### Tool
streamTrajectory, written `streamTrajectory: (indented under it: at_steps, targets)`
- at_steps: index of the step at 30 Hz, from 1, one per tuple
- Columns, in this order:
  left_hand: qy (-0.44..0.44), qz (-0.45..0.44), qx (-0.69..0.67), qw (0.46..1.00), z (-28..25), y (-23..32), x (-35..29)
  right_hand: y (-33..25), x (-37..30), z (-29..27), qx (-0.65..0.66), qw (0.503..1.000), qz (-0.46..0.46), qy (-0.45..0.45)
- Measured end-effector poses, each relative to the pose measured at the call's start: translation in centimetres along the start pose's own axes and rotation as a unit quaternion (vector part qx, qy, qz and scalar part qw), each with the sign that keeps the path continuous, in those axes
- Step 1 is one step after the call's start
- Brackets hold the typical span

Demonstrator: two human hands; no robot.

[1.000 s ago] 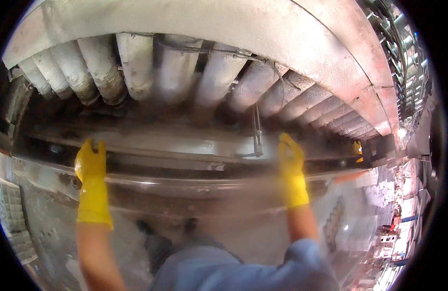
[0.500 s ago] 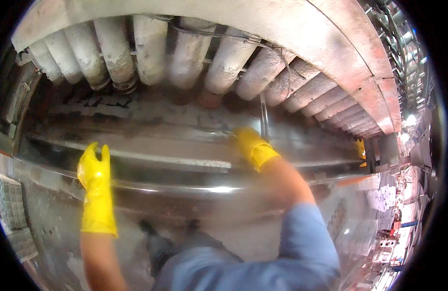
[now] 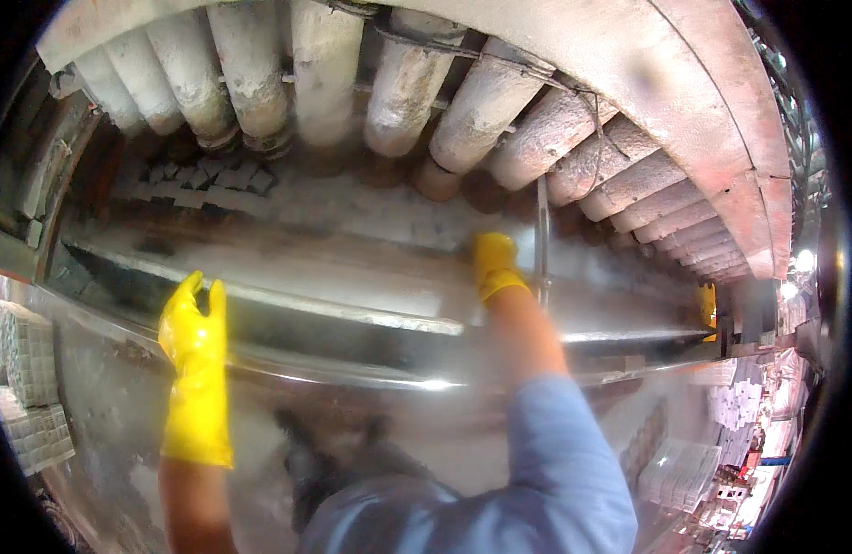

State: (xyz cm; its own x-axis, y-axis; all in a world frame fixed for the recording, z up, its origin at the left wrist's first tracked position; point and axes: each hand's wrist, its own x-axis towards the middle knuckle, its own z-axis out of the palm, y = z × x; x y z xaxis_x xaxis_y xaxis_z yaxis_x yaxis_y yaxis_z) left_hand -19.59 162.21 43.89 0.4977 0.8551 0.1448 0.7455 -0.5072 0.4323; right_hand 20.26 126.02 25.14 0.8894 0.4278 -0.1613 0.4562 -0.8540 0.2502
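Note:
Both my hands wear long yellow rubber gloves. My left hand (image 3: pixel 193 323) is over the near side of a long metal trough (image 3: pixel 352 369), thumb and fingers apart with nothing between them. Close beside its fingertips runs a pale narrow ledge (image 3: pixel 380 319) along the trough. Farther in, my right hand (image 3: pixel 496 261) reaches over the wet grey surface beyond that ledge. Its fingers are bent down out of sight and blurred, so whether it holds anything is hidden. A thin upright metal bar (image 3: pixel 542 231) stands just right of it.
A row of thick, crusted pale pipes (image 3: pixel 329 83) hangs over the far side under a wide curved cover (image 3: pixel 620 55). Small grey blocks (image 3: pixel 209 180) lie at the far left. A yellow piece (image 3: pixel 708 309) stands at the right end. Stacked pale blocks (image 3: pixel 24 360) are at left.
My right hand has moved a little to the right, its forearm now pointing more straight ahead. My left hand keeps its place by the ledge, fingers still apart. The view has shifted slightly.

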Motion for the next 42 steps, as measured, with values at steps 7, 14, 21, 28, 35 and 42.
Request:
streamTrajectory:
  at_steps: [7, 14, 21, 28, 35, 42]
  targets:
    - [-0.002, -0.011, -0.004, 1.0, -0.9, -0.5, -0.1, 0.2, -0.3, -1.5, -0.031, 0.998, -0.041, 0.029]
    - [0.002, 0.002, 0.011, 1.0, 0.0, -1.7, 0.5, -1.1, 1.2, -3.1, 0.0, 0.998, -0.012, -0.062]
    - [0.022, 0.022, 0.038, 0.999, -0.4, -1.5, 0.3, -5.6, -0.8, -6.4, 0.106, 0.991, -0.077, -0.032]
    - [0.024, 0.011, 0.018, 0.999, -0.7, -0.7, 0.0, -4.4, -0.1, -5.2, 0.013, 0.982, -0.189, 0.017]
    - [0.053, 0.025, 0.044, 0.997, -0.6, -0.1, -1.0, -2.5, 0.2, -3.4, 0.036, 0.947, -0.299, 0.111]
    - [0.075, 0.021, 0.027, 0.997, 1.3, 2.8, -1.7, 0.8, 1.4, -2.4, 0.061, 0.935, -0.306, 0.166]
